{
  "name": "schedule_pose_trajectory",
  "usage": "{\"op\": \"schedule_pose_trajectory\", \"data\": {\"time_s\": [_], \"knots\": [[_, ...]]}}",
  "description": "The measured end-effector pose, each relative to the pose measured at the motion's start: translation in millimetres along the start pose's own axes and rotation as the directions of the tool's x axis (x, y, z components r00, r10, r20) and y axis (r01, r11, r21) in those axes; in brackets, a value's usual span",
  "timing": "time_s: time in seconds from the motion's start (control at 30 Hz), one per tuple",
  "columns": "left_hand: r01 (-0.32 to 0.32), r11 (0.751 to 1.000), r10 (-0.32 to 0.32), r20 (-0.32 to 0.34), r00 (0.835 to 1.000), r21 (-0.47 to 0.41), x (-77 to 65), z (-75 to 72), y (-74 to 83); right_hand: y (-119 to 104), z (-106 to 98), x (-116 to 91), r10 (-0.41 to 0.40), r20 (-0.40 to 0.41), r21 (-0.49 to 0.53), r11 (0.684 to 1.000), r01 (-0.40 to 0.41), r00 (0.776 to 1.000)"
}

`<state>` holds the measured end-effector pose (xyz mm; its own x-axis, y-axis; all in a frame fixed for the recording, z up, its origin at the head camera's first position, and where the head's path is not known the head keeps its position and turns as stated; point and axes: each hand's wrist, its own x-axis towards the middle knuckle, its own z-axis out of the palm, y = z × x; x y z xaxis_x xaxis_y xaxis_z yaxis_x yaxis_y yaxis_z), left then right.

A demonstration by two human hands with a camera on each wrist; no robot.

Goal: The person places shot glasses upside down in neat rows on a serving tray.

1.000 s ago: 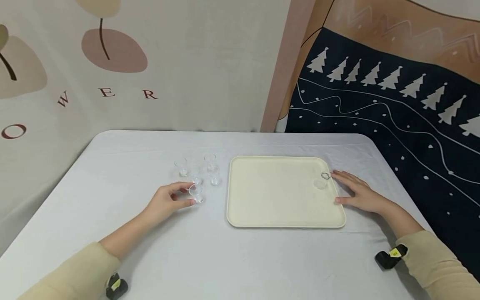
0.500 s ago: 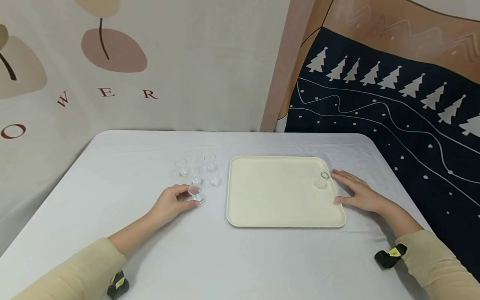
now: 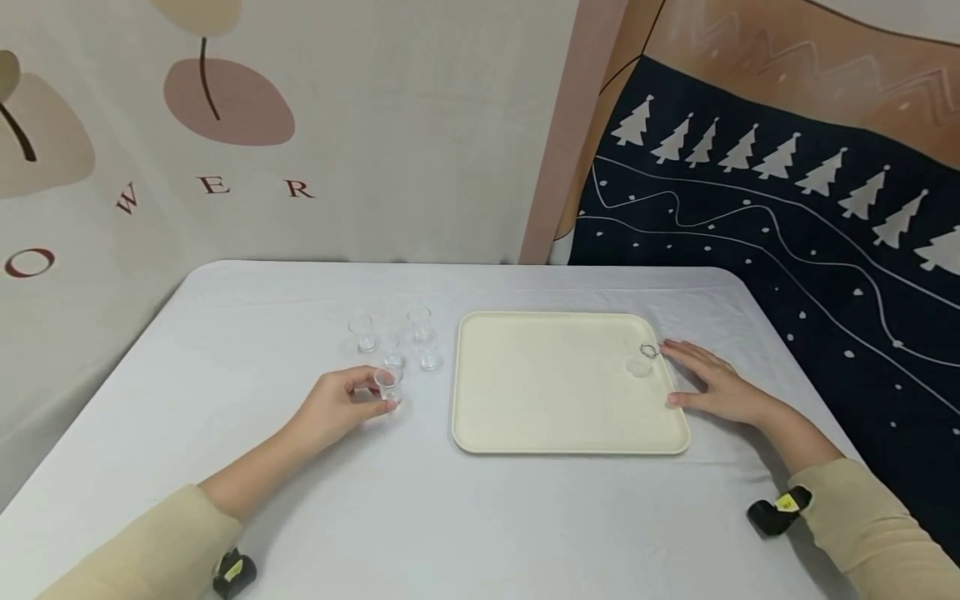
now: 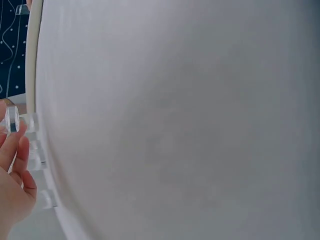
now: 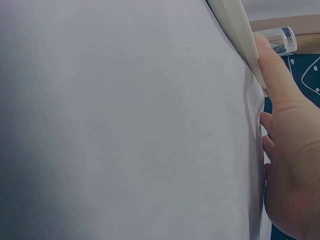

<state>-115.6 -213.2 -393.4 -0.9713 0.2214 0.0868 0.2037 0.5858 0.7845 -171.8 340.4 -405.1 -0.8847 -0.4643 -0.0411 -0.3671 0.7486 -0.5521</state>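
Note:
My left hand (image 3: 326,406) pinches a small clear glass (image 3: 388,385) between thumb and fingers, left of the tray. In the left wrist view the base of that glass (image 4: 13,119) shows between the fingertips, clear of the cloth. Just behind it stand several like glasses, among them one at the back left (image 3: 363,335) and one nearer the tray (image 3: 429,353). With thumb and fingers spread, my right hand (image 3: 716,387) touches the right rim of the cream tray (image 3: 555,400). One upright glass (image 3: 640,365) stands on the tray near those fingertips.
A white cloth (image 3: 525,525) covers the table. The table's back edge meets a pale printed curtain (image 3: 420,167), and a dark blue cloth with tree shapes (image 3: 705,242) hangs at the right. Each sleeve cuff carries a black wrist camera (image 3: 780,510).
My left fingers and thumb have closed in on the front glass, which has shifted very slightly left. The right hand, the tray and the glass on it have stayed in place.

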Motion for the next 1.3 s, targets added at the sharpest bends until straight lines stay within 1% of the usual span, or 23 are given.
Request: {"op": "schedule_pose_trajectory", "data": {"time_s": [0.13,0.23,0.43,0.53,0.67,0.73,0.87,1.0,1.2,1.3], "knots": [[-0.071,0.997,0.072,-0.013,0.997,0.023,0.1,-2.4,8.4,0,0,0,0.002,-0.001,-0.005,1.0,-0.002,1.0],[-0.112,0.993,0.113,-0.022,0.993,0.039,1.0,-4.3,13.2,1,1,0,0.004,0.0,-0.013,1.0,-0.004,1.0],[-0.172,0.984,0.174,-0.034,0.984,0.052,4.9,-6.2,24.2,0,1,0,0.002,0.0,-0.012,1.0,-0.002,1.0],[-0.204,0.977,0.207,-0.044,0.977,0.061,7.2,-6.1,30.2,0,1,0,-0.007,-0.003,-0.01,1.0,0.007,1.0],[-0.258,0.963,0.264,-0.067,0.962,0.083,11.4,-4.5,37.7,0,2,1,-0.009,-0.004,-0.01,1.0,0.009,1.0],[-0.274,0.958,0.28,-0.069,0.958,0.081,13.8,-3.2,42.0,1,2,1,-0.008,-0.005,-0.008,1.0,0.008,1.0],[-0.298,0.952,0.302,-0.049,0.952,0.074,20.5,1.0,51.1,2,3,1,-0.005,-0.003,-0.012,1.0,0.005,1.0],[-0.332,0.942,0.334,-0.041,0.942,0.057,28.6,7.2,61.1,3,3,1,-0.004,-0.003,-0.016,1.0,0.004,1.0],[-0.369,0.929,0.368,-0.082,0.926,0.013,41.5,22.0,76.6,3,2,1,0.012,0.001,-0.011,1.0,-0.012,1.0],[-0.372,0.927,0.366,-0.115,0.924,-0.039,48.4,32.3,83.4,3,2,1,0.016,0.002,-0.013,1.0,-0.016,1.0]]}}
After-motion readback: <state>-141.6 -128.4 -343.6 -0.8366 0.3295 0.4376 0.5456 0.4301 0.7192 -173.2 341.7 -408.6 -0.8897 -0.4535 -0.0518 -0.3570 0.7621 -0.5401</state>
